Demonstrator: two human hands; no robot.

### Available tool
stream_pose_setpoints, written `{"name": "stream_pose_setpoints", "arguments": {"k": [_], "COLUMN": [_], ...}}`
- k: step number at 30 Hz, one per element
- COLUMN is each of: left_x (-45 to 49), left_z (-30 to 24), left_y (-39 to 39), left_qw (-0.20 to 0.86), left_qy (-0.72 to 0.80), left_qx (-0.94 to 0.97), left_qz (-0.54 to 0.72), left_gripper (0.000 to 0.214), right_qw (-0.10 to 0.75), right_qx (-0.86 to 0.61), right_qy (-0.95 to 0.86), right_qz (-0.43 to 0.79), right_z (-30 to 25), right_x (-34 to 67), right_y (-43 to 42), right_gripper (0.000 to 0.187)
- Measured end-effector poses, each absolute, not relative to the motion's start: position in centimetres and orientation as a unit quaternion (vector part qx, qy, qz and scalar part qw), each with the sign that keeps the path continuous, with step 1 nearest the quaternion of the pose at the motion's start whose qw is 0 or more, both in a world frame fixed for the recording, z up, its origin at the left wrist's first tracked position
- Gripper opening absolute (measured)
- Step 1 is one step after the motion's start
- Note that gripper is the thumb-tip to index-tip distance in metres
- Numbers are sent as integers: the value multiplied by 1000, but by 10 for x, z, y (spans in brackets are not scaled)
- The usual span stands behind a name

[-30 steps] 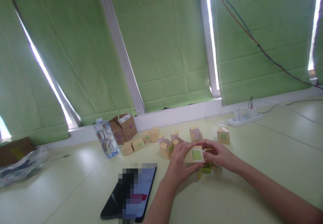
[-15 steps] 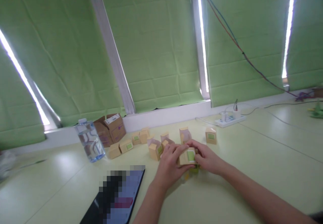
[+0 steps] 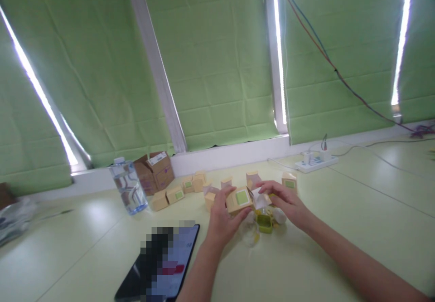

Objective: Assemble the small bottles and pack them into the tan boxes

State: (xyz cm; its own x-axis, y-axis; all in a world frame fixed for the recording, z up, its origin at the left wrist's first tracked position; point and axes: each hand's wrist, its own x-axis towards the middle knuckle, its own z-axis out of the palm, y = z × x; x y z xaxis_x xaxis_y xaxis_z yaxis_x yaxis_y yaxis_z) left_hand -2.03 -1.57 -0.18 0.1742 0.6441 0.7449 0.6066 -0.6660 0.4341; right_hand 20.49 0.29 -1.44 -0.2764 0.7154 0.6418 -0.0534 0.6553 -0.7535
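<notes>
My left hand [image 3: 224,222] grips a small tan cardboard box [image 3: 238,200] with a green square label, tilted above the table. The box's right end is open, with a pale flap [image 3: 261,198] sticking out. My right hand [image 3: 284,202] has its fingertips closed at that flap. Just below the hands lies a small olive-green square tray [image 3: 264,223], with a white round piece [image 3: 279,216] and small yellow bits beside it. A clear plastic piece [image 3: 249,235] rests to their left. The inside of the held box cannot be seen.
Several more small tan boxes [image 3: 175,194] stand behind and left of my hands, some with raised flaps. A water bottle [image 3: 129,186], a larger brown carton [image 3: 155,173] and a phone-like device [image 3: 170,261] are to the left. A power strip [image 3: 316,161] sits at the back right.
The held box has turned and moved left, and its end flap now shows open. My right hand has shifted from its label side to the flap. The green tray has come into view below.
</notes>
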Motion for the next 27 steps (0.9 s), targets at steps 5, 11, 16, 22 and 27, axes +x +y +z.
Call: {"name": "stream_pose_setpoints", "arguments": {"k": [5,11,16,22,27], "left_x": [-12,-13,-13,-13,-13], "left_z": [-3,1,0,-4,-5], "left_y": [-19,-19,-17,-15,-14], "left_qw": [19,23,10,-12,-31], "left_qy": [403,397,401,410,389], "left_qx": [792,789,792,792,802], "left_qz": [459,468,459,453,452], "left_gripper": [52,51,49,46,62], "right_qw": [554,545,541,524,506], "right_qx": [-260,-278,-290,-331,-322], "right_qy": [-760,-766,-764,-761,-779], "right_qz": [220,196,197,193,181], "right_z": [-11,-10,-12,-16,-14], "right_x": [199,198,197,197,197], "right_y": [-2,-1,1,3,2], "right_gripper": [18,20,20,19,17]}}
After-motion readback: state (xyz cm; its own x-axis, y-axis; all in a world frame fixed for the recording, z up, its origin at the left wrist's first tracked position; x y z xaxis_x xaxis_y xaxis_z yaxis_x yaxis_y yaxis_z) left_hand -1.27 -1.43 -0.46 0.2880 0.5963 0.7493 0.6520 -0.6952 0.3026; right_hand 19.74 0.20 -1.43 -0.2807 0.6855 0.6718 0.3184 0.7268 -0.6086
